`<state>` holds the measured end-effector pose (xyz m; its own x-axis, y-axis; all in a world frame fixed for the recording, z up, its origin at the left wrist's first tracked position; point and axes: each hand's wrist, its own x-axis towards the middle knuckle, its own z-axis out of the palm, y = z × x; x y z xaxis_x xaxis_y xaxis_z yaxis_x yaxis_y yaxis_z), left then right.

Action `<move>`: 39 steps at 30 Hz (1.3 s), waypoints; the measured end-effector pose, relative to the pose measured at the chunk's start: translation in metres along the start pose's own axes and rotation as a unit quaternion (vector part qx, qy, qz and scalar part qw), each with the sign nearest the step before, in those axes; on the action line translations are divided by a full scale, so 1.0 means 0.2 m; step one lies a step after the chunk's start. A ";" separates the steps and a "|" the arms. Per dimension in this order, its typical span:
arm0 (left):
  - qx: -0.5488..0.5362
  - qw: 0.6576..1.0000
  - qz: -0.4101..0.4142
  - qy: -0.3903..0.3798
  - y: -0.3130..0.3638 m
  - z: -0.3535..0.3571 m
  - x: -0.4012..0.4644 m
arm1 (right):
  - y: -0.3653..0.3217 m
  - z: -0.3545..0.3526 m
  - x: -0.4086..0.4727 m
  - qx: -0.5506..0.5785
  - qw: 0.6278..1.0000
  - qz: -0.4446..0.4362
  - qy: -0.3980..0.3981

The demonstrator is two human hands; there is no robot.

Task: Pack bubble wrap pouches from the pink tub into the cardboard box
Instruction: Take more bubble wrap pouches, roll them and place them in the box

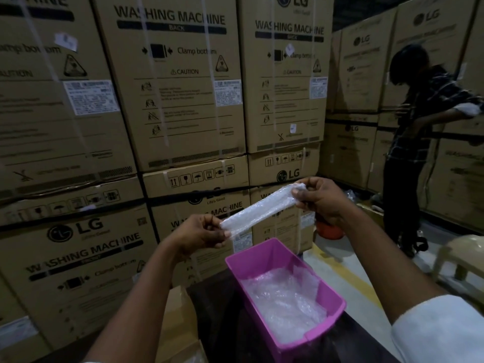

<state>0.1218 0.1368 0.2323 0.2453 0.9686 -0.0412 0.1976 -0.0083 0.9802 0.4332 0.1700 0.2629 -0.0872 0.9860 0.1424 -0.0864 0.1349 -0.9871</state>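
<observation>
I hold a long, narrow bubble wrap pouch [262, 209] stretched between both hands, raised above the pink tub [262, 254]. My left hand [201, 231] pinches its lower left end and my right hand [319, 197] pinches its upper right end. The pink tub rests on a dark table [217, 305] and holds several clear bubble wrap pouches [282, 302]. A cardboard box flap [175, 318] shows at the lower left of the table; the box's inside is mostly out of view.
Stacked washing machine cartons [170, 87] form a wall straight ahead and to the right. A person in a checked shirt [419, 142] stands at the right. A beige plastic stool [461, 260] and an orange bucket [328, 229] sit on the floor.
</observation>
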 end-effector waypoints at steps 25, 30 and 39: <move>-0.065 0.984 0.110 0.121 0.18 0.45 0.12 | 0.06 0.20 -0.10 -0.011 0.993 0.049 -0.106; -0.074 0.986 0.118 0.096 0.21 0.43 0.11 | 0.06 0.24 -0.08 -0.029 0.993 0.018 -0.114; -0.126 0.986 0.106 0.021 0.25 0.31 0.10 | 0.03 0.26 -0.03 0.010 0.995 -0.024 -0.098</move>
<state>0.1959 0.1407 0.2687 0.2146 0.9612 0.1734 -0.0982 -0.1554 0.9830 0.3817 0.1597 0.2605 -0.2743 0.9400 0.2031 -0.1140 0.1779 -0.9774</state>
